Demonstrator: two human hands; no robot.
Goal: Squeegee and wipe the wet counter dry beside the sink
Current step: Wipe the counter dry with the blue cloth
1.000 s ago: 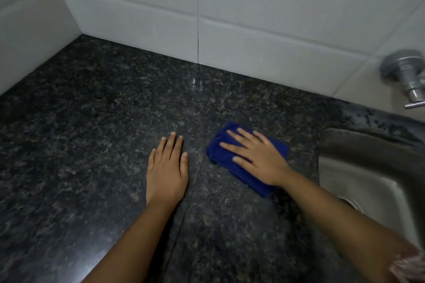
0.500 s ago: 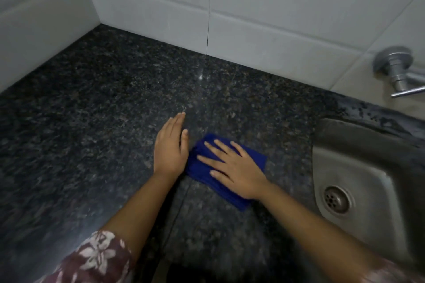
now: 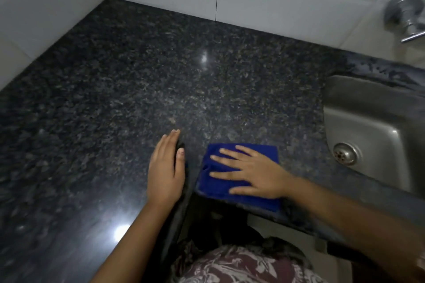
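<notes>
While right hand (image 3: 257, 174) flat, cloth (image 3: 239, 172) unlabelled.

Head camera looks steeply down (close) over the counter (image 3: 115, 99).

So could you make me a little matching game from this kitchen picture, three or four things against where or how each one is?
Things:
1. left hand
2. right hand
3. blue cloth
4. tap

Places or states:
A. on the tiled wall above the sink
B. flat on the bare granite counter
C. at the counter's front edge
D. spread, pressing on the cloth

Pairs: 1-B, 2-D, 3-C, 4-A
</notes>
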